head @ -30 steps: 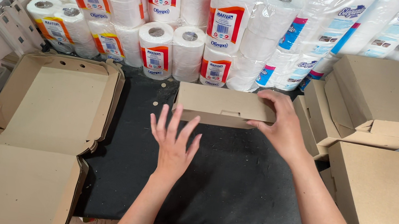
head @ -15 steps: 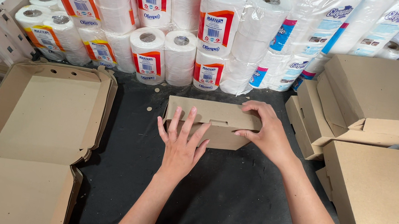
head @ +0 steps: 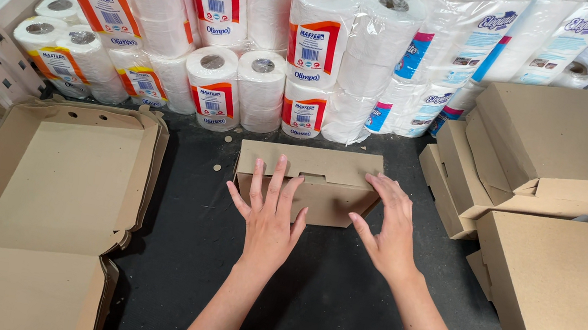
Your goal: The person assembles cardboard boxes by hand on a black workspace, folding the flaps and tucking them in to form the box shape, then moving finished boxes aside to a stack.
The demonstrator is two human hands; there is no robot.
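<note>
A small brown cardboard box (head: 319, 168), folded shut, sits on the black table top (head: 321, 289) in front of me. My left hand (head: 268, 215) has its fingers spread and rests against the box's near left side. At the box's right end, my right hand (head: 389, 227) is also spread, its fingertips touching the top edge. Neither hand grips anything.
An unfolded flat pizza-style box (head: 54, 173) lies open at the left, over more flat cardboard. Closed cardboard boxes (head: 551, 152) are stacked at the right, with another (head: 567, 290) nearer me. Wrapped paper rolls (head: 253, 31) line the back. Small cardboard dots lie on the table.
The box has come nearer to me and sits lower on the table. My right hand slid from the box's top to its right end; my left hand now touches the box.
</note>
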